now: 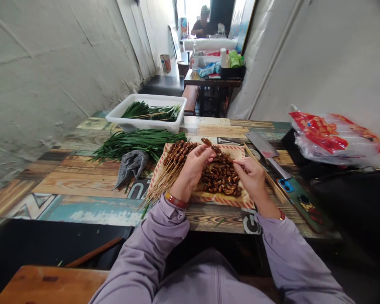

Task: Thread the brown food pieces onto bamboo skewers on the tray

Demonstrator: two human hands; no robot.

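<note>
My left hand [194, 166] is closed on a thin wooden skewer with dark brown pieces [210, 145] threaded near its tip. My right hand [252, 177] pinches the same skewer a little lower, above a loose pile of brown pieces [221, 177]. The pile lies on a red-striped paper sheet [223, 199]. Finished skewers [171, 162] lie in a bunch on the sheet's left side, sticks pointing toward me. Bare skewers [272, 183] rest to the right of my right hand.
Green chives [139, 142] lie behind the sheet, more of them in a white tub [148, 112]. A grey cloth [131, 165], a cleaver [266, 153] and plastic bags [332, 137] sit on the patterned table [82, 181]. A person sits far back.
</note>
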